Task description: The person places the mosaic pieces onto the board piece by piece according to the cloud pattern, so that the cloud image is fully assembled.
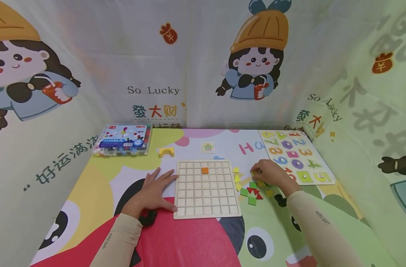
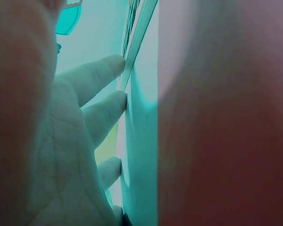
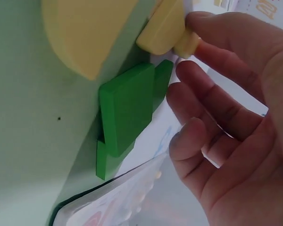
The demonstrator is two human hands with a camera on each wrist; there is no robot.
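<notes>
A wooden grid board (image 1: 207, 196) lies on the printed cloth, with one orange square tile (image 1: 205, 170) in its upper part. Spread fairly straight, the fingers of my left hand (image 1: 152, 194) rest along the board's left edge; the left wrist view shows the fingertips (image 2: 115, 63) against it. My right hand (image 1: 268, 172) is right of the board, and its thumb and forefinger pinch a small yellow block (image 3: 186, 44), its shape partly hidden. Below that hand are green square tiles (image 3: 127, 110), more yellow pieces (image 3: 162, 28) and red triangles (image 1: 254, 191).
A clear plastic case of coloured beads (image 1: 122, 140) stands at the back left. Beside it is a yellow arch block (image 1: 166, 152). A small pattern card (image 1: 207, 147) lies behind the board, and a number puzzle board (image 1: 297, 157) at the back right.
</notes>
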